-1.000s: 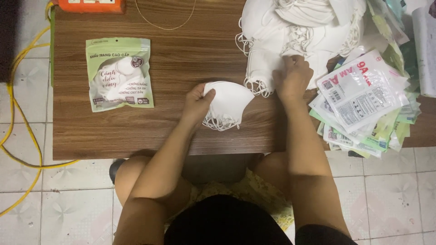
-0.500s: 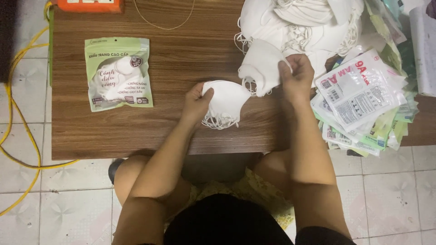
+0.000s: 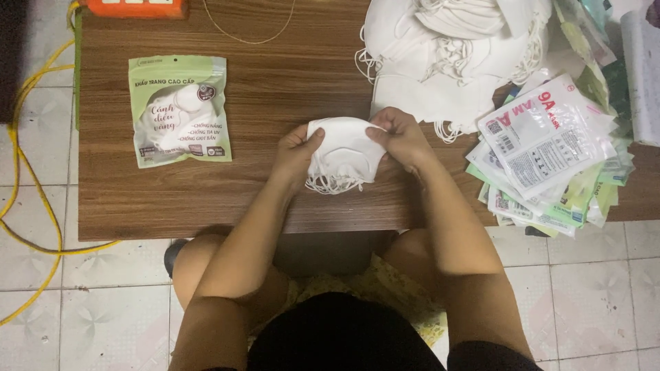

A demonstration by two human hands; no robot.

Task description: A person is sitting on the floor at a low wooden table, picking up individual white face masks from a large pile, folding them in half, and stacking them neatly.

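So here's where we're at: both hands are now on the little stack of white masks (image 3: 342,152) in the middle of the wooden table (image 3: 275,103). A second ago our right hand (image 3: 402,139) was up at the big pile of loose white masks (image 3: 440,62) at the far right, pinching one off the heap, while our left hand (image 3: 297,154) sat alone on a single mask. Half a second ago that fresh mask was on its way over. Now it has landed on the one we already had, so we'd guess the bundle has grown by one and we're squaring it up. Grip-wise, the left hand has its thumb on top and fingers curled under the left edge, the right hand pinches the right edge the same way, so both are closed on the stack, held just above the tabletop near the front edge, ear loops dangling below. The sealed green mask packet (image 3: 179,110) lies flat and untouched off to the left, well apart. A fan of printed empty pouches (image 3: 550,148) sits just right of our right wrist, and a yellow cable (image 3: 27,172) snakes over the tiled floor.
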